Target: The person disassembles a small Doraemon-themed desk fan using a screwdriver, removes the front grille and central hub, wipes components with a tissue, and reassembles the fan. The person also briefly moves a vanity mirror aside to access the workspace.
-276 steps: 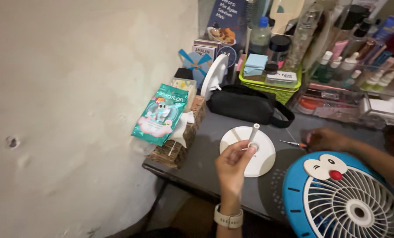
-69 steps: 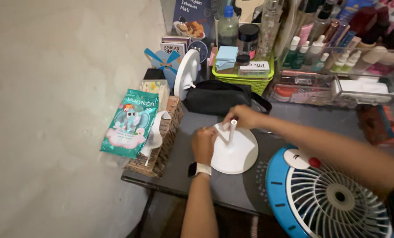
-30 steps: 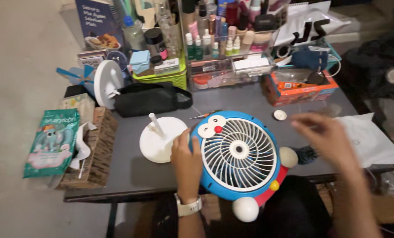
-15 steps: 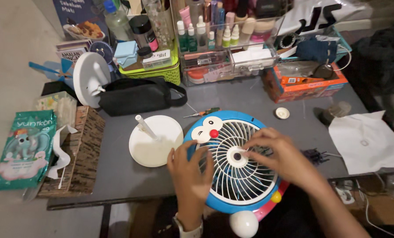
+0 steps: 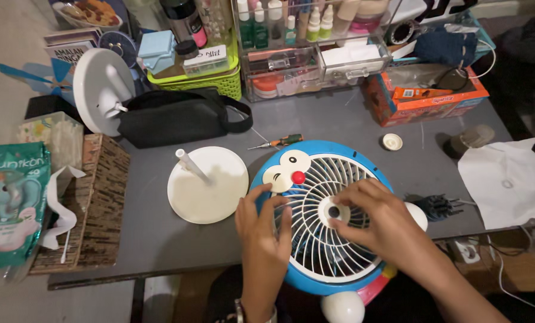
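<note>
Black pouch (image 5: 177, 118), small screwdriver (image 5: 277, 142), green basket (image 5: 200, 76), orange box (image 5: 426, 98)

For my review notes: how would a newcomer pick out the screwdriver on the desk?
Start at the big blue cartoon fan lying flat at the desk's front edge, under both hands. Just beyond its top rim, toward the black bag, lies the screwdriver. It is the only slim tool there, with a green and orange handle and a thin metal shaft pointing left.
</note>
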